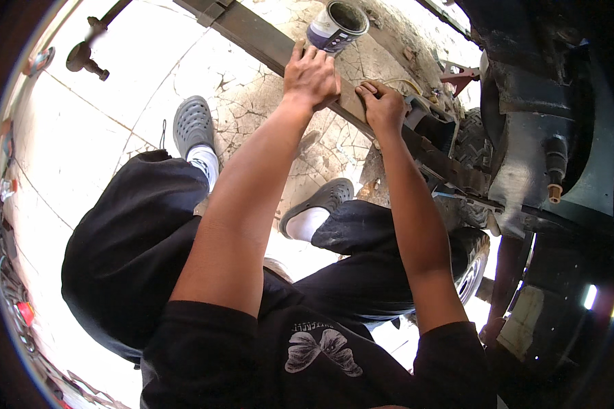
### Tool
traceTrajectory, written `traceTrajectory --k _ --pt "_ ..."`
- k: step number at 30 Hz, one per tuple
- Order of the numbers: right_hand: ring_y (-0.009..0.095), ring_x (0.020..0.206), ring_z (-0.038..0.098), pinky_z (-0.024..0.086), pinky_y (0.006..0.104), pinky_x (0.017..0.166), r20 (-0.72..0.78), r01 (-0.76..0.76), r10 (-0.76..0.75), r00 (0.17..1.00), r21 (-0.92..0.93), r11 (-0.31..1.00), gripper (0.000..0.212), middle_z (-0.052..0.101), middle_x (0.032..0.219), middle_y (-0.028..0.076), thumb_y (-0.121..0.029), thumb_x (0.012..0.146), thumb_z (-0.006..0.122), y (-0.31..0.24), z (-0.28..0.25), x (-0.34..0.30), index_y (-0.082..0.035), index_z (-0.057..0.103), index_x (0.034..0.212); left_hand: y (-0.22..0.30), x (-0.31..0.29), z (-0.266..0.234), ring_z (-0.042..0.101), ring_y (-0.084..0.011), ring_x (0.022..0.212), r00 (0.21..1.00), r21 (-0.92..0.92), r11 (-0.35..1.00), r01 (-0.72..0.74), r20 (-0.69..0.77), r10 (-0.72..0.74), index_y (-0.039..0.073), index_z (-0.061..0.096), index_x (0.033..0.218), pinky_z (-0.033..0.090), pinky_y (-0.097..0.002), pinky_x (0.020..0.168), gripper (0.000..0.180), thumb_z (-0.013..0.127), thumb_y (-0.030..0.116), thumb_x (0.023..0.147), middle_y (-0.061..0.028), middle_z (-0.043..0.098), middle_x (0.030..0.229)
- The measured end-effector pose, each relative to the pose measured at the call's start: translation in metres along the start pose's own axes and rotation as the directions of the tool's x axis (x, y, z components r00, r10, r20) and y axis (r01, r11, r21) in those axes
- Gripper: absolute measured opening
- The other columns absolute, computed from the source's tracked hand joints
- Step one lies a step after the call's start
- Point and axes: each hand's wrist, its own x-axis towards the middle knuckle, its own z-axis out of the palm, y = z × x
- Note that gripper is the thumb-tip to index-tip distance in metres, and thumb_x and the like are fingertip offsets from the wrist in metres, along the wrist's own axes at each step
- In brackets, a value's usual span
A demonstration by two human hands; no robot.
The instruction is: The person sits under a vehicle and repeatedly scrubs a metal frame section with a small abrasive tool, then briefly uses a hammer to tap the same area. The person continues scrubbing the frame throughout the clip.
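A long, dark metal bar [252, 34] slants from the top edge down toward the right, under both hands. My left hand [312, 76] is closed over it, knuckles up, with the fingers curled toward the far edge and the thumb hidden. A little to the right, my right hand [383, 109] is also closed, its thumb and fingers bent down onto the same bar. Between the hands lies a brownish flat patch [350, 102]; I cannot tell whether it is a loose piece or the bar's surface. An open tin can [323, 37] with a dark inside stands just beyond my left hand.
Dark vehicle parts [532, 153] fill the right side, with a wheel [472, 269] low beside my right arm. A red stand [460, 76] is at the upper right. A jointed metal rod [82, 58] appears at the upper left, above the cracked, pale floor [95, 143].
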Motion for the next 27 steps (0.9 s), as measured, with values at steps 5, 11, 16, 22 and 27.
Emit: traceTrajectory --k 5,11,16,22,27 --pt "0.029 0.085 0.077 0.057 0.0397 0.082 0.058 -0.039 0.040 0.998 -0.015 0.999 0.024 0.080 0.093 0.013 -0.024 0.086 0.085 -0.012 -0.006 -0.031 -0.007 0.083 0.103 -0.004 0.000 0.001 0.068 -0.0240 0.115 0.999 0.019 1.000 0.008 -0.032 -0.007 0.010 0.077 0.096 0.033 -0.0463 0.124 0.025 0.064 0.031 0.091 -0.0080 0.075 0.103" --pt "0.033 0.089 0.078 0.057 0.0414 0.085 -0.018 -0.094 0.094 0.995 -0.010 0.995 0.024 0.080 0.096 0.016 -0.022 0.084 0.086 0.005 -0.002 -0.014 -0.009 0.084 0.104 0.002 0.000 0.005 0.068 -0.0243 0.115 0.999 0.012 1.000 -0.023 -0.031 0.023 0.010 0.077 0.096 0.034 -0.0469 0.124 0.026 0.063 0.031 0.092 -0.0080 0.075 0.103" --pt "0.033 0.091 0.078 0.057 0.0406 0.085 -0.020 -0.104 0.103 0.994 -0.062 0.993 0.026 0.081 0.098 0.016 -0.021 0.084 0.086 -0.003 0.004 -0.026 -0.008 0.084 0.106 -0.001 -0.001 0.004 0.065 -0.0269 0.122 0.997 -0.022 1.000 0.021 0.077 -0.020 0.005 0.078 0.105 0.028 -0.0514 0.128 0.038 0.063 0.037 0.092 -0.0138 0.075 0.113" --pt "0.030 0.089 0.078 0.057 0.0400 0.084 0.041 -0.085 0.086 0.995 -0.013 0.996 0.025 0.081 0.096 0.016 -0.024 0.087 0.084 -0.002 -0.004 -0.016 -0.007 0.083 0.104 0.002 -0.001 -0.001 0.065 -0.0278 0.122 0.998 -0.031 1.000 -0.003 0.070 0.006 0.005 0.077 0.104 0.030 -0.0513 0.127 0.035 0.059 0.033 0.094 -0.0129 0.075 0.111" --pt "0.032 0.090 0.078 0.058 0.0407 0.083 0.018 -0.102 0.104 0.994 -0.071 0.992 0.025 0.080 0.096 0.016 -0.026 0.088 0.084 -0.010 0.001 -0.029 -0.008 0.084 0.106 -0.007 0.001 0.006 0.066 -0.0272 0.119 0.998 -0.010 1.000 -0.028 0.064 0.029 0.006 0.077 0.102 0.033 -0.0505 0.125 0.031 0.056 0.028 0.095 -0.0116 0.075 0.108"
